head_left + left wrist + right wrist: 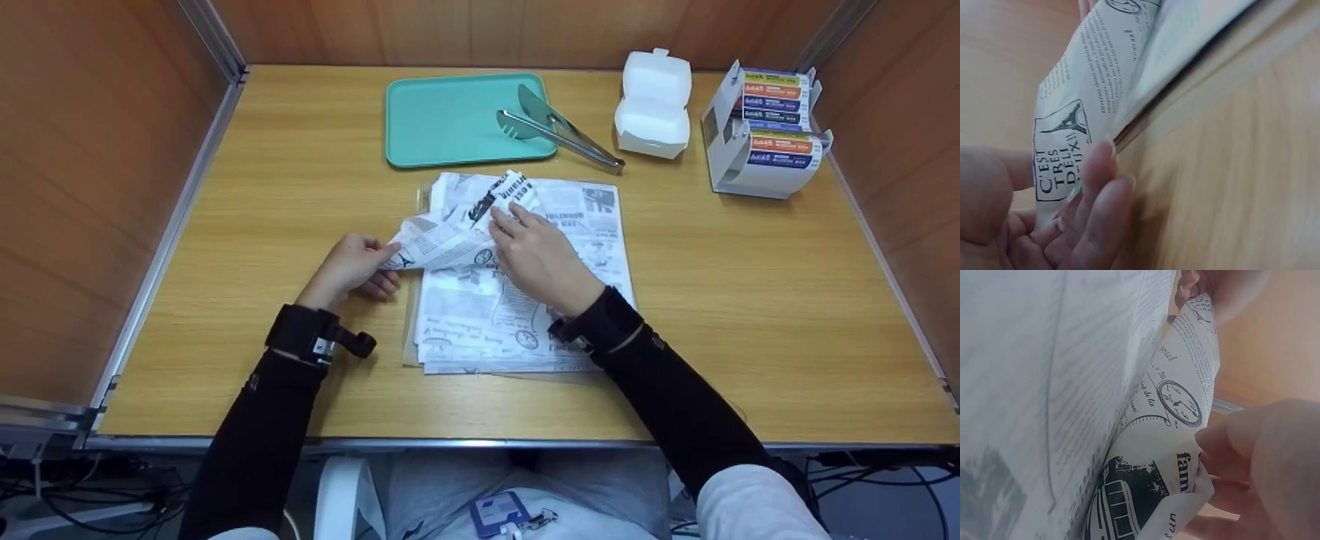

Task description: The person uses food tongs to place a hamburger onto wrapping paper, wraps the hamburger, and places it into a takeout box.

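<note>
A folded piece of newsprint-patterned wrapping paper (450, 238) lies across the upper part of a stack of the same sheets (480, 322). My left hand (351, 264) pinches its left end between thumb and fingers; the left wrist view shows the printed corner (1064, 152) held there. On the right part of the folded paper rests my right hand (541, 259), its fingers extended over it. The right wrist view has those fingers (1224, 455) against the paper's edge. Whether anything is wrapped inside cannot be seen.
Behind the sheets lies a green tray (442, 120) with metal tongs (562, 131) resting over its right edge. An open white foam box (654, 105) stands to their right. A white holder (765, 135) with colourful labelled boxes is at the back right. Wooden partitions enclose the table.
</note>
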Tool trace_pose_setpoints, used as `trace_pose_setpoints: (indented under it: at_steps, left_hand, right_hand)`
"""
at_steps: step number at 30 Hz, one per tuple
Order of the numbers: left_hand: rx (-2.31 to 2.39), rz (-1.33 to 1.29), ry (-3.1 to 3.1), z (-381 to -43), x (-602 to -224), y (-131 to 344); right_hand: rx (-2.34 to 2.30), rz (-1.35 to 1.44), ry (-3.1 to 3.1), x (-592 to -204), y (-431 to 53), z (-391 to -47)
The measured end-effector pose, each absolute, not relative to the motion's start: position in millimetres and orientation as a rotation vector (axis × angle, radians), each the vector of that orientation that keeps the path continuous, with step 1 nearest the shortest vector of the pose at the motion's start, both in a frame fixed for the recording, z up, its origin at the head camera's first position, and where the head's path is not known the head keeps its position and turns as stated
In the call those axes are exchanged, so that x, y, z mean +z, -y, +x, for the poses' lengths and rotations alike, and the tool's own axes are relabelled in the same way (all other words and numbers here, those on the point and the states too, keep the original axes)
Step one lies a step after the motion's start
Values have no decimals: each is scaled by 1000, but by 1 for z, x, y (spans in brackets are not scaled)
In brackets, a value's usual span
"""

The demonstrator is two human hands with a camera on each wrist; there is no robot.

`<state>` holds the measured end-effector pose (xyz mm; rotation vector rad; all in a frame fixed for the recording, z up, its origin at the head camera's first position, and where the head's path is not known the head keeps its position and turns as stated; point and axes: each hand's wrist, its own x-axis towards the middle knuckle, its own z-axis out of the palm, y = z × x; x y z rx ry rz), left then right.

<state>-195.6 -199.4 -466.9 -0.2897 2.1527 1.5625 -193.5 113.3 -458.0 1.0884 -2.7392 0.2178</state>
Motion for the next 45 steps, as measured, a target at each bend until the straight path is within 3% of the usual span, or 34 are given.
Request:
trace_pose_setpoints:
  at_steps: [11, 19, 30, 33, 37, 39, 41, 45]
  left_hand:
    - [1424, -256, -2499, -190, -456, 189]
    - [1284, -68, -2934, -185, -434, 165]
    - [1025, 61, -3188, -177, -432, 156]
    - [837, 324, -3413, -171, -435, 139]
    - [465, 1031, -3487, -165, -449, 112]
    - [259, 1227, -3410, -162, -458, 102]
    - [91, 1217, -3334, -159, -465, 97]
    - [-101, 946, -3071, -151, -469, 94]
  right_hand:
    - [234, 1096, 2706, -461, -114, -195]
    - [234, 1089, 2733, -460, -117, -194]
    - [163, 1140, 2743, -463, -115, -191]
    - [155, 1135, 2753, -463, -114, -190]
    - [94, 1106, 2794, -463, -114, -190]
    - [55, 1085, 2831, -462, -113, -190]
    - [12, 1067, 2874, -462, -112, -190]
    - [-77, 1068, 2908, -462, -109, -190]
